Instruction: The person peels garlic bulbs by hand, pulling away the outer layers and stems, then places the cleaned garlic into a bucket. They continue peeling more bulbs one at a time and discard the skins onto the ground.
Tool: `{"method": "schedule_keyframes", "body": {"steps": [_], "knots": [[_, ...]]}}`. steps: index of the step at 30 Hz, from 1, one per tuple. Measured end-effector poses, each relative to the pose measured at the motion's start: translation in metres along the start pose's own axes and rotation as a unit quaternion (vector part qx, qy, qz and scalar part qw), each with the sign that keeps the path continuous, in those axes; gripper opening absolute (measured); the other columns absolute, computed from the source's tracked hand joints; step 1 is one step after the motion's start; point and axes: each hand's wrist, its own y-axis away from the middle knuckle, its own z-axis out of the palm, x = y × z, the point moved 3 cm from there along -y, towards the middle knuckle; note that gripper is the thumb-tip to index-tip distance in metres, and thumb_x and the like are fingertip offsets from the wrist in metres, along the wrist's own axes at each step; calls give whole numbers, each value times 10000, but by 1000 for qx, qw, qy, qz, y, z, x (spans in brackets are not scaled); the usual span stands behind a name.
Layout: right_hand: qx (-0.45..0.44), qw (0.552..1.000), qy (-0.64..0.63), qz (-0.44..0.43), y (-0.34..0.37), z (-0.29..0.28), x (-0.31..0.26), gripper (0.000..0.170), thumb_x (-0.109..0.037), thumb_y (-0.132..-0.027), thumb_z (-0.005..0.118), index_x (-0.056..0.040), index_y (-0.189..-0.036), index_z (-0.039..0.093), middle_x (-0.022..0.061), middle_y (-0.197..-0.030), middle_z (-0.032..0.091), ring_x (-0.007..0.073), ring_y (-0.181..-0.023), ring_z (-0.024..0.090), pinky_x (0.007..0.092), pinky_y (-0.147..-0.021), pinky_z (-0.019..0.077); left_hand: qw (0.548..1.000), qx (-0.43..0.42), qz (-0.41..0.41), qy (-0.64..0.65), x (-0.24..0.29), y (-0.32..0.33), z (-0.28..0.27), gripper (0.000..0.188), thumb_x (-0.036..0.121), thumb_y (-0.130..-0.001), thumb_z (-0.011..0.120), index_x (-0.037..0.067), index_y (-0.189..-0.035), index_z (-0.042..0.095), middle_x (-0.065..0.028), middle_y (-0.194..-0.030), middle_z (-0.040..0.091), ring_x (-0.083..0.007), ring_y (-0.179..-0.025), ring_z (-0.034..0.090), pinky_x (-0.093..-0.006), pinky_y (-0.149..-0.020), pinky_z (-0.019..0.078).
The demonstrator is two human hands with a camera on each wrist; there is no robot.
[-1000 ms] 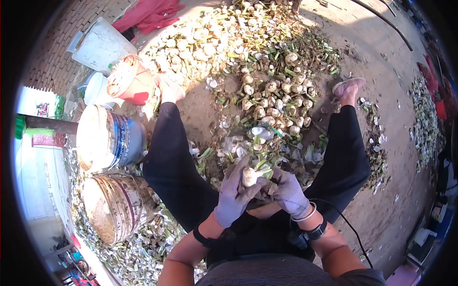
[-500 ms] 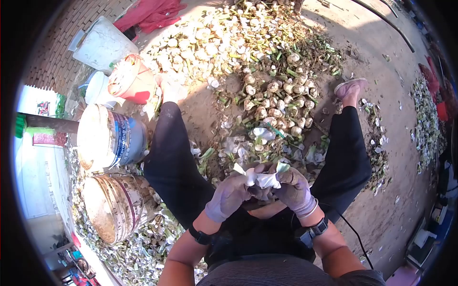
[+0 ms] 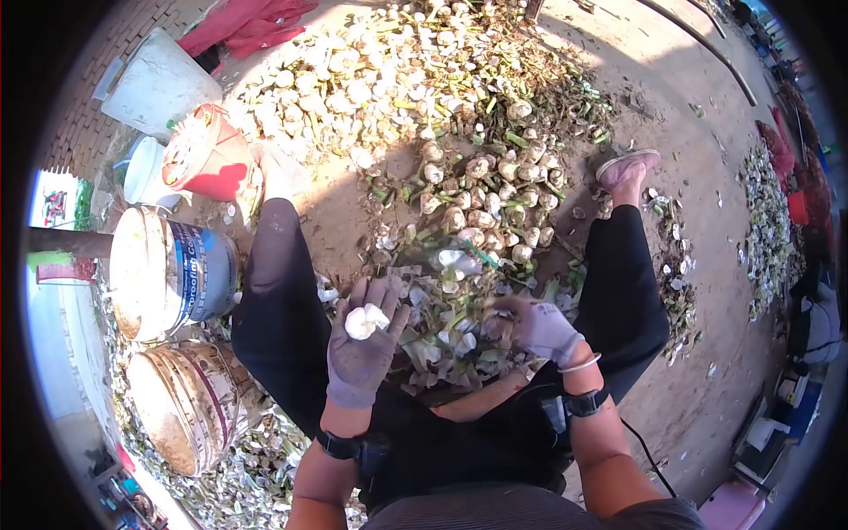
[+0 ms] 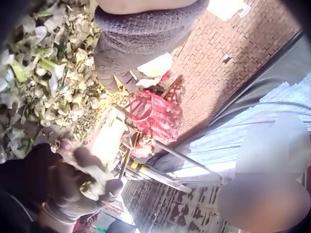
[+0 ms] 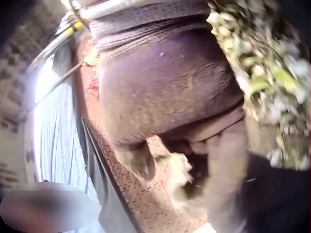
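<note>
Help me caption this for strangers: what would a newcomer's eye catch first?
Probably the bright white garlic piece on the upturned palm of the gloved left hand. Next, the sunlit garlic heap across the head view's top, and the red bucket at its upper left.

Over the feed I find buckets (image 3: 205,269) left of the person's legs (image 3: 276,291), garlic bulbs (image 3: 481,212) ahead between the feet (image 3: 625,170), husks (image 3: 464,340) nearer, a garlic piece (image 3: 364,322) on the left hand (image 3: 358,358).

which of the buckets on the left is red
The red bucket sits beside the person's left foot, next to the small white bucket; the others look whitish, one with a blue label.
</note>
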Motion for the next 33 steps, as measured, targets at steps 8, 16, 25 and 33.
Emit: {"method": "schedule_keyframes", "body": {"steps": [8,16,25,33], "knots": [[21,932,-360,26,-40,-12,-57,308,-219,-851,708,-34,-1087,638,140,-1030,667,273,-833,641,360,-723,513,980,95,32,-172,-26,-4,7,478,349,-1024,407,46,-1391,443,-153,-1449,433,-304,-1293,445,-476,-1112,347],[25,973,-149,-176,-4,6,-106,286,-160,-821,724,-82,-1087,656,111,-894,657,281,-817,660,346,-759,523,982,155,-66,-83,-47,-4,-5,478,396,-1020,404,89,-1379,471,-78,-1429,474,-268,-1280,474,-449,-1098,348],[144,924,165,313,-67,1,68,402,-306,-816,675,-59,-1115,571,189,-1270,496,367,-1087,576,466,-818,503,980,107,-45,-159,-34,-4,-3,371,255,-947,592,43,-1249,551,-81,-1222,597,-215,-1115,558,-425,-1002,432],[81,976,-195,58,-29,-26,-2,237,-156,-878,615,-17,-1068,641,102,-873,684,193,-779,648,355,-697,497,866,143,-104,-468,-53,6,17,483,115,-890,664,36,-1338,501,-82,-1221,551,-186,-1089,559,-322,-929,473]]}}
